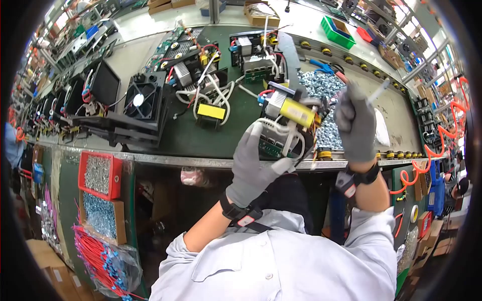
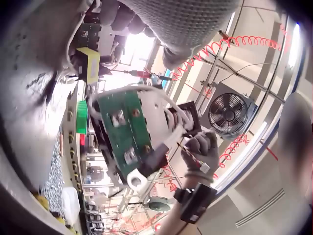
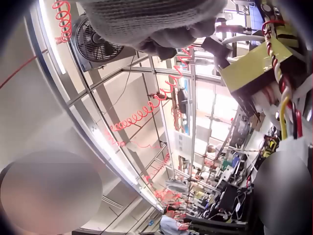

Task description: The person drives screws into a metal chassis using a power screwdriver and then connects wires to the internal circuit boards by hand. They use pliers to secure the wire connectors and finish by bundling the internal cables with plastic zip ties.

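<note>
In the head view, my gloved left hand (image 1: 252,168) grips the near left side of a circuit assembly with a yellow-wrapped block (image 1: 297,112) and white cables (image 1: 287,131), tilted over the bench edge. Its green board (image 2: 126,128) faces the left wrist camera. My gloved right hand (image 1: 355,123) is raised just right of the assembly, fingers curled; a pale, blurred thin object (image 1: 379,91) sticks out from it. In the right wrist view, twisted wires (image 3: 275,63) end in a white connector (image 3: 295,147) near the yellow block (image 3: 257,66). The palm side of my right hand is hidden.
Behind the assembly lies a pile of metal screws (image 1: 324,90), with blue-handled pliers (image 1: 321,66) beyond. Similar assemblies (image 1: 211,111) and black fan housings (image 1: 143,100) stand to the left. A red box (image 1: 117,175) of small parts is front left; a coiled red hose (image 1: 441,145) hangs right.
</note>
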A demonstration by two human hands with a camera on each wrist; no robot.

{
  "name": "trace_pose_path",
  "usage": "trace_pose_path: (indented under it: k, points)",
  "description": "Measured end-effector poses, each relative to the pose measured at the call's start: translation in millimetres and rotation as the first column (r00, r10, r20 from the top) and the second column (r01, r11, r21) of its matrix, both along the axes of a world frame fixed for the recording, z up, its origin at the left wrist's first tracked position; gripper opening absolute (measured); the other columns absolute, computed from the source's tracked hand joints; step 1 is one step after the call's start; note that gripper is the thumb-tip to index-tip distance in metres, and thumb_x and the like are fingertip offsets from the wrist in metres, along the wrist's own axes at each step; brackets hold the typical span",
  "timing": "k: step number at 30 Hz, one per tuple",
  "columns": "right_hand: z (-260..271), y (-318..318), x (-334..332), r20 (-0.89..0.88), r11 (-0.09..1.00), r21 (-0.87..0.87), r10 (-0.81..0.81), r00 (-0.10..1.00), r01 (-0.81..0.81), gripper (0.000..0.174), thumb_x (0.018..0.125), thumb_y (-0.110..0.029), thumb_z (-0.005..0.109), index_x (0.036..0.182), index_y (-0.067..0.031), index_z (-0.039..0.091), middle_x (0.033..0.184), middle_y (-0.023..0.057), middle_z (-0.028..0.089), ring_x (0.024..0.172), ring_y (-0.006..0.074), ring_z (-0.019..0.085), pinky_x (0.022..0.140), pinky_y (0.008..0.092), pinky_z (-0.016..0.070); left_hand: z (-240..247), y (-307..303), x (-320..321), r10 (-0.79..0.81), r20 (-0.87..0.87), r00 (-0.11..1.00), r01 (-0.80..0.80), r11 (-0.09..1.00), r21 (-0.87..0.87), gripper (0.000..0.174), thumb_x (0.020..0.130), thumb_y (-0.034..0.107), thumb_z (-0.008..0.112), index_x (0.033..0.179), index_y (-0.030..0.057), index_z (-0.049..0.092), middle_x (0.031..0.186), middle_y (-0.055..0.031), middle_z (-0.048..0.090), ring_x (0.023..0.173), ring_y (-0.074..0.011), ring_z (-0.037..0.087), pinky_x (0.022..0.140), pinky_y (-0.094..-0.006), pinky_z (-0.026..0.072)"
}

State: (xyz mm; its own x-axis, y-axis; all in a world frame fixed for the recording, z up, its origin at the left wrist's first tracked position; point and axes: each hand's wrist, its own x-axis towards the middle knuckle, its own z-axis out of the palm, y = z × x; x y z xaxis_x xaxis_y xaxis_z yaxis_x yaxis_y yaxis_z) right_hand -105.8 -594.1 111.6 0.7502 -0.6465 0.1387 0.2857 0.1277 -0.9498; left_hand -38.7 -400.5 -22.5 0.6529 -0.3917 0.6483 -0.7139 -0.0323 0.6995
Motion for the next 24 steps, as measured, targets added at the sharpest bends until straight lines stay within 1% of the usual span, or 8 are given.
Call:
trace_pose_path:
  k: [7,8,9,11,13,16,19,24]
  points:
    - [-17.6,20.8,-69.8,-0.234,0.758,-0.632,0.01,0.972,-0.16,0.012,0.083,-0.009,0.071,0.079,0.002,0.066,0.064,0.0016,0.061,0.055,0.0082,0.051,0.051,0.0268,0.0381,9.1,-9.7,-6.4,0.041,-0.115,0.993,-0.025,0.99,0.142,0.081,0.069,0.03,0.081,0.134,-0.0011,0.045,0.122,-0.0224,0.049,0.106,-0.0372,0.057,0.088,-0.0432,0.0506]
    - [-1.1,21.2,-73.8,-0.379,0.508,-0.769,0.128,0.916,-0.389,0.007,0.079,-0.005,0.07,0.08,0.0017,0.067,0.068,0.0035,0.064,0.057,0.0096,0.055,0.053,0.0277,0.0417,9.4,-9.8,-2.8,0.017,-0.131,0.991,0.001,0.991,0.132,0.077,0.068,0.029,0.081,0.133,0.0017,0.048,0.12,-0.0203,0.051,0.104,-0.037,0.058,0.086,-0.0428,0.0509]
    - [10.0,23.5,-79.1,-0.538,0.362,-0.76,0.115,0.835,-0.539,0.031,0.092,-0.026,0.061,0.089,0.0049,0.065,0.08,0.0058,0.068,0.064,0.0133,0.061,0.057,0.0261,0.0463,11.2,-7.3,2.5,0.011,-0.138,0.99,0.007,0.991,0.131,0.077,0.068,0.029,0.081,0.133,0.0017,0.048,0.12,-0.0203,0.051,0.104,-0.037,0.058,0.086,-0.0428,0.0509]
    - [-12.4,16.9,-92.0,-0.164,0.478,-0.875,-0.132,0.978,-0.082,0.046,0.097,-0.039,0.051,0.1,0.0039,0.066,0.085,0.0046,0.069,0.057,0.0073,0.053,0.051,0.0241,0.0403,15.4,0.8,11.8,-0.051,-0.062,0.997,0.065,0.967,0.245,0.072,0.066,0.027,0.084,0.127,0.0034,0.054,0.121,-0.0181,0.05,0.106,-0.0354,0.059,0.085,-0.0419,0.0532]
    - [-1.9,8.8,-101.2,-0.226,0.787,-0.561,-0.446,0.866,0.259,0.048,0.103,-0.036,0.038,0.123,0.0008,0.061,0.095,0.0049,0.068,0.054,-0.0001,0.035,0.047,0.0185,0.0252,14.2,2.9,10.3,-0.055,-0.106,0.993,0.08,0.965,0.251,0.064,0.064,0.025,0.085,0.119,0.0036,0.058,0.119,-0.0172,0.053,0.106,-0.0357,0.059,0.086,-0.0423,0.0528]
    - [-33.4,-22.1,-74.0,-0.194,0.705,-0.702,-0.33,0.924,0.104,0.031,0.097,-0.023,0.056,0.112,0.002,0.067,0.084,0.0026,0.063,0.068,0.0053,0.046,0.06,0.0238,0.037,12.6,-9.2,0.0,0.133,0.213,0.968,-0.129,0.991,-0.03,0.071,0.059,0.023,0.087,0.118,0.0034,0.052,0.117,-0.0186,0.054,0.107,-0.0378,0.058,0.086,-0.0425,0.0512]
    - [-56.3,-2.0,-42.6,-0.366,0.715,-0.695,-0.265,0.892,-0.073,0.032,0.098,-0.027,0.057,0.103,0.0026,0.069,0.077,0.0043,0.057,0.07,0.0114,0.049,0.065,0.0305,0.0414,36.7,-15.5,-3.7,0.077,0.092,0.993,-0.07,0.995,-0.073,0.082,0.057,0.022,0.087,0.126,0.0019,0.047,0.114,-0.0193,0.055,0.1,-0.0367,0.06,0.081,-0.0419,0.0523]
    - [-80.1,3.1,-18.9,-0.129,0.56,-0.824,-0.334,0.934,0.086,0.03,0.094,-0.026,0.062,0.092,0.0029,0.069,0.074,0.0132,0.06,0.065,0.0239,0.057,0.061,0.0339,0.0436,70.2,-22.0,8.5,-0.009,0.115,0.993,-0.025,0.956,0.292,0.077,0.063,0.02,0.085,0.13,0.0036,0.05,0.101,-0.0154,0.062,0.082,-0.0274,0.066,0.07,-0.0351,0.0553]
